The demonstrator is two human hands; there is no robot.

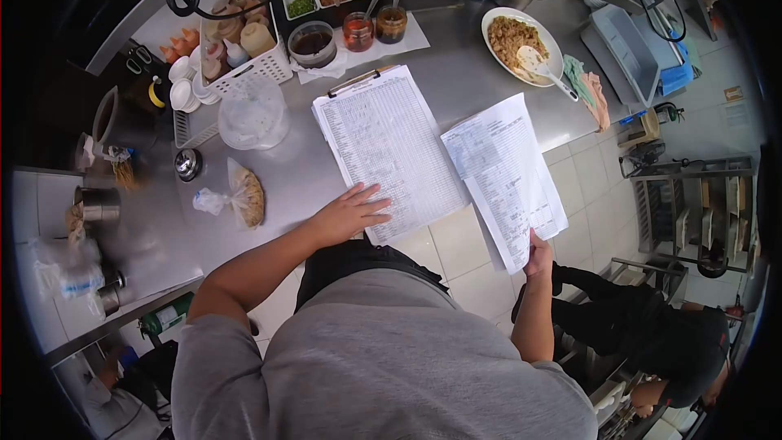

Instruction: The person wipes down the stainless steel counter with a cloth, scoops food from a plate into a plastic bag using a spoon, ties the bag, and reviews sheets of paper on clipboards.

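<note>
A clipboard (391, 134) with a stack of printed table sheets lies on the steel counter, its dark clip at the far end. My left hand (352, 215) rests flat on the lower left of these sheets, fingers spread. To the right, my right hand (538, 256) grips the bottom corner of several loose printed sheets (505, 171), thumb on top. Those sheets slant past the counter's front edge, and their left side comes close to the clipboard. The writing on both is too small to read.
Left of the clipboard are a knotted plastic bag of food (247, 195), a round plastic tub (252, 118) and a service bell (188, 165). A plate of fried rice (491, 28) with a white spoon sits at back right. Beyond are sauce jars (358, 31). A person in black (676, 342) is at lower right.
</note>
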